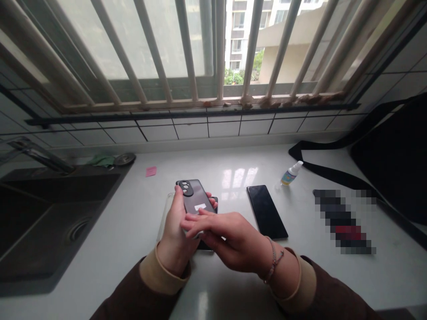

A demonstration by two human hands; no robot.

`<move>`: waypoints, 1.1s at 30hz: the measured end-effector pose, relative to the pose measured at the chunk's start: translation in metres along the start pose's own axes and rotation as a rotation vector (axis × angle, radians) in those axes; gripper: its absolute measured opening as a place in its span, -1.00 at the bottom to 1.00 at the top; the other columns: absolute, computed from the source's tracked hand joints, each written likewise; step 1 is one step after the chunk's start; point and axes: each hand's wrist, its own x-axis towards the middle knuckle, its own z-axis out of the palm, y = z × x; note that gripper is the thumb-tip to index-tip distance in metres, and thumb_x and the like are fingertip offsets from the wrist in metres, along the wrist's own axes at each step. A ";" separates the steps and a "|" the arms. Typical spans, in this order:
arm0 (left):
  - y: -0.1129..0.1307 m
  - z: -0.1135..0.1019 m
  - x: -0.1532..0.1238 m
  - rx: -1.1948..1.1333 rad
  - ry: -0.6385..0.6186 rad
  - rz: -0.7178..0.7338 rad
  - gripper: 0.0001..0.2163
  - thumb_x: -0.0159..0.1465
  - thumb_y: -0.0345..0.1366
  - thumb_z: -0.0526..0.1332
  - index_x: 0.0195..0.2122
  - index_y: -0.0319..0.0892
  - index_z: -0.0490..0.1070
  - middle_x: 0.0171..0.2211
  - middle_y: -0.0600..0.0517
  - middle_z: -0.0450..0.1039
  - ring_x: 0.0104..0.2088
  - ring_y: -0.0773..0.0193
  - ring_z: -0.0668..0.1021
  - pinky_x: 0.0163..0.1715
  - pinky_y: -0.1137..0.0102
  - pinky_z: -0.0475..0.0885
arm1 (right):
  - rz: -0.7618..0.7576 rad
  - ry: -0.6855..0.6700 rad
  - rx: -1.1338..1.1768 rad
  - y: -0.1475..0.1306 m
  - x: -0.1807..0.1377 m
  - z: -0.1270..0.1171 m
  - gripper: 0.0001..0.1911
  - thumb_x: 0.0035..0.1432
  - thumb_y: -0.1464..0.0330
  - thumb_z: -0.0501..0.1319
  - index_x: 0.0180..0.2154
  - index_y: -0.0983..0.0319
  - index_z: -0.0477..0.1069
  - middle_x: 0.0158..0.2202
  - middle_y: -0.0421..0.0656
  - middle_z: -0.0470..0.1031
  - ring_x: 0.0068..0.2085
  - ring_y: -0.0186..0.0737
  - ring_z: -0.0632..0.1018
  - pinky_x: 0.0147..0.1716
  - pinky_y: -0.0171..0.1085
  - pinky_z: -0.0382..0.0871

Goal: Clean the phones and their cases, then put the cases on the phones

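Note:
My left hand is wrapped round a dark grey phone, held back side up with its camera block at the far end. My right hand lies across the phone's near end, fingers pressed on it and pinching something I cannot make out. A clear phone case lies on the counter just left of my left hand. Under my hands the edge of another dark flat object shows. A second black phone lies screen up on the white counter to the right.
A small spray bottle lies beyond the black phone. A black bag with a strap sits at the right. A dark sink with a tap is at the left. A pink slip lies near the sink. A barred window is behind.

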 end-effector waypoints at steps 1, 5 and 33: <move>0.001 0.000 0.000 -0.022 0.017 -0.006 -0.33 0.52 0.22 -0.04 -0.29 -0.31 0.57 -0.43 -0.15 0.56 -0.43 0.13 0.66 -0.39 0.29 0.65 | -0.019 -0.020 0.013 -0.002 0.000 0.001 -0.69 0.48 0.52 0.13 0.11 0.15 0.51 0.24 -0.10 0.63 0.35 -0.16 0.54 0.48 -0.06 0.30; 0.000 -0.002 0.002 -0.119 -0.016 -0.023 -0.37 0.49 0.22 0.04 -0.23 -0.31 0.58 -0.36 -0.16 0.59 -0.32 0.06 0.71 -0.25 0.23 0.69 | -0.049 -0.054 0.022 -0.008 0.002 -0.002 -0.71 0.49 0.51 0.12 0.09 0.16 0.50 0.12 -0.10 0.71 0.28 -0.19 0.62 0.46 -0.05 0.32; 0.004 -0.005 -0.003 -0.099 -0.260 -0.006 -0.52 0.58 -0.05 0.03 0.12 -0.33 0.59 -0.13 -0.26 0.71 -0.20 -0.05 0.75 -0.09 0.08 0.70 | 0.075 0.427 -0.197 0.006 -0.001 -0.014 -0.79 0.56 0.39 0.08 0.00 0.11 0.50 -0.24 -0.19 0.65 -0.12 -0.20 0.69 0.46 0.10 0.27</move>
